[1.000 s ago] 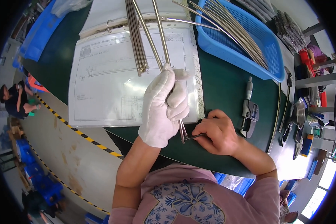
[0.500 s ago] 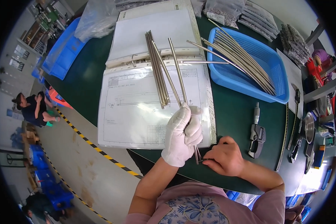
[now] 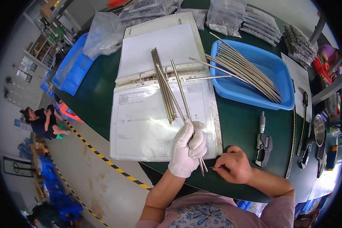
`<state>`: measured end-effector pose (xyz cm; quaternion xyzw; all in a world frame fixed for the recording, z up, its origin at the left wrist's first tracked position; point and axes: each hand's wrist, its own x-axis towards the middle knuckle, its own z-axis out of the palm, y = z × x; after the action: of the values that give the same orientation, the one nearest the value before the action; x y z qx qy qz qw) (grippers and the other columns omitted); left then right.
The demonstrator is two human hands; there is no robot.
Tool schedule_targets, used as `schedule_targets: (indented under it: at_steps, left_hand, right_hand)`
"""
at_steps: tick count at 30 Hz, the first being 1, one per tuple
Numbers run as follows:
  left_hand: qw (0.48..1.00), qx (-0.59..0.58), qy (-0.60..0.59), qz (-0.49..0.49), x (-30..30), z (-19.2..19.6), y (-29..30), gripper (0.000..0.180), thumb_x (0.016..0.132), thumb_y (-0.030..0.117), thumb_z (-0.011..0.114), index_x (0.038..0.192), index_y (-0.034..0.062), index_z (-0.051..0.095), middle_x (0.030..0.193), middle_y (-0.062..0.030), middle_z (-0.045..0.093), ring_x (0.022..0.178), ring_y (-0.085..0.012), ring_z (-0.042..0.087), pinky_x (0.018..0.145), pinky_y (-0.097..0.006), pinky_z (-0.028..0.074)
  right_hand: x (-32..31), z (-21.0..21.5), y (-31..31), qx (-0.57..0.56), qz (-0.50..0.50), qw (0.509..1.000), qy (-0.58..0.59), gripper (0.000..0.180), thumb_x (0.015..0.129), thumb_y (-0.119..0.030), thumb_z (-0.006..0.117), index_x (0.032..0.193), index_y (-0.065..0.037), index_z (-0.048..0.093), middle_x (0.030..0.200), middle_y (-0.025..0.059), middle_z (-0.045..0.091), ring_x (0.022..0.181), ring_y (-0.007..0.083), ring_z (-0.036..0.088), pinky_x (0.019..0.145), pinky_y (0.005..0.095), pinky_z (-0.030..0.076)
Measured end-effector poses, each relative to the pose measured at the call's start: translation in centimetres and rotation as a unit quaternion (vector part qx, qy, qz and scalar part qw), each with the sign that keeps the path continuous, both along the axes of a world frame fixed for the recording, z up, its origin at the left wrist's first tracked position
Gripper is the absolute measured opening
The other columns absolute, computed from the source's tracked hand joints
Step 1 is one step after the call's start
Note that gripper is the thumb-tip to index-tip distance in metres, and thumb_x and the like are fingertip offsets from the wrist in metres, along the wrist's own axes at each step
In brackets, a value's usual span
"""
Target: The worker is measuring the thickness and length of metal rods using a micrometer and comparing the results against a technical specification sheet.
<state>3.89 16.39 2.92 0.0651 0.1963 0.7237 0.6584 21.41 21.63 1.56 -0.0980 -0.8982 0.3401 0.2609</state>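
My left hand (image 3: 187, 148), in a white glove, is closed around two long thin metal rods (image 3: 178, 86) that slant up over an open ring binder (image 3: 164, 93). Their lower ends stick out below the glove. My bare right hand (image 3: 233, 164) pinches a small thin tool, its tip right at those rod ends. Several more rods (image 3: 162, 83) lie in a bundle on the binder's drawing sheet. A blue plastic basket (image 3: 254, 95) to the right holds many more rods.
A micrometer (image 3: 263, 142) lies on the green table right of my right hand, with calipers and other tools (image 3: 311, 133) further right. Bags of small parts (image 3: 226, 17) sit at the back. Blue bins (image 3: 70, 70) stand at left. A seated person (image 3: 41, 121) is on the floor beyond.
The view has tilted, so the binder and basket sit lower in the picture. Both hands keep the same hold on the rods and the small tool.
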Motion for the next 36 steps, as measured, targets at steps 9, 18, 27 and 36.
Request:
schedule_targets:
  at_steps: [9, 18, 27, 36]
  left_hand:
    - [0.925, -0.249, 0.27, 0.095, -10.2, 1.9, 2.6, 0.023, 0.09, 0.027, 0.045, 0.099, 0.0076, 0.054, 0.06, 0.0044, 0.042, 0.043, -0.0038, 0.031, 0.036, -0.019, 0.024]
    - [0.71, -0.309, 0.622, 0.113, -11.9, 2.0, 7.3, 0.029, 0.083, 0.009, 0.054, 0.111, 0.0035, 0.05, 0.082, -0.003, 0.055, 0.062, -0.0095, 0.048, 0.052, -0.025, 0.042]
    - [0.385, -0.106, 0.917, 0.025, -7.8, 3.7, 4.8, 0.055, 0.086, 0.043, 0.044, 0.121, 0.0008, 0.046, 0.121, -0.0222, 0.042, 0.114, -0.0313, 0.04, 0.098, -0.038, 0.029]
    - [0.898, -0.06, 0.432, -0.061, -6.2, 1.7, 12.6, 0.057, 0.088, 0.044, 0.044, 0.124, 0.0004, 0.044, 0.126, -0.0161, 0.045, 0.119, -0.0239, 0.04, 0.1, -0.034, 0.029]
  right_hand:
    - [0.2, -0.3, 0.0, -0.079, -0.033, 0.996, -0.017, 0.012, 0.071, -0.013, 0.066, 0.078, -0.012, 0.056, 0.051, -0.0042, 0.05, 0.044, 0.013, 0.051, 0.058, 0.0283, 0.038]
    - [0.3, -0.7, -0.2, -0.077, -0.019, 0.997, 0.0, 0.012, 0.072, -0.016, 0.065, 0.08, -0.012, 0.057, 0.054, -0.0038, 0.053, 0.047, 0.0138, 0.053, 0.061, 0.0285, 0.038]
    - [0.4, -0.7, 0.4, -0.069, -0.018, 0.997, 0.007, 0.014, 0.074, -0.017, 0.062, 0.083, -0.012, 0.052, 0.065, -0.0007, 0.057, 0.055, 0.0187, 0.054, 0.064, 0.0309, 0.039]
    - [0.3, -1.3, -0.3, -0.046, -0.006, 0.998, 0.035, 0.013, 0.073, -0.018, 0.064, 0.082, -0.013, 0.055, 0.064, -0.0019, 0.055, 0.053, 0.017, 0.054, 0.064, 0.0309, 0.039]
